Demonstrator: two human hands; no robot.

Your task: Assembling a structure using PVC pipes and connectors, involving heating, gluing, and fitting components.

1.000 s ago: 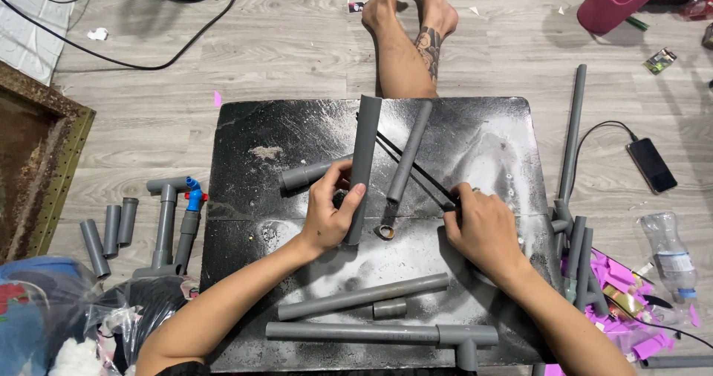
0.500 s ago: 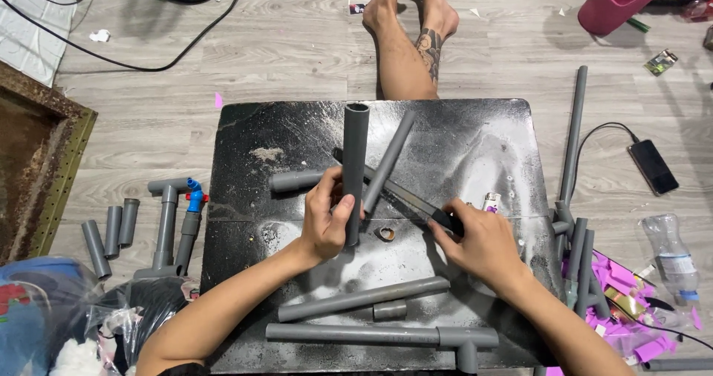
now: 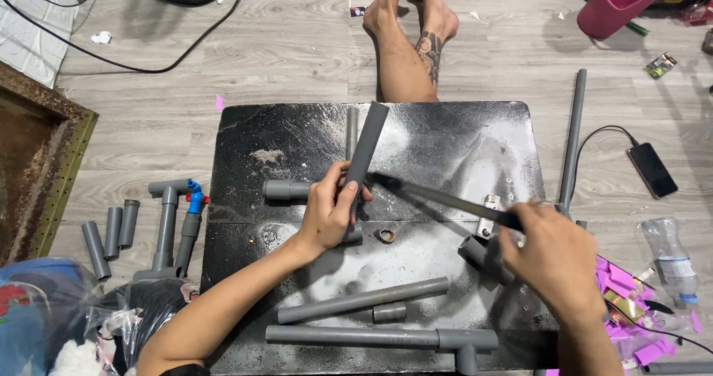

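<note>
Pipe (image 3: 365,147) upright in left hand (image 3: 327,212); right hand (image 3: 553,261) grips saw (image 3: 445,198).

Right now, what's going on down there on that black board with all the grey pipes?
A person sits on the floor over a dusty black board. The left hand grips a short grey pipe, tilted upward. The right hand holds a long dark cutting tool whose tip reaches toward that pipe, and also seems to hold a dark pipe fitting. A small cut ring lies between the hands. Longer pipes lie nearer the person.
</note>
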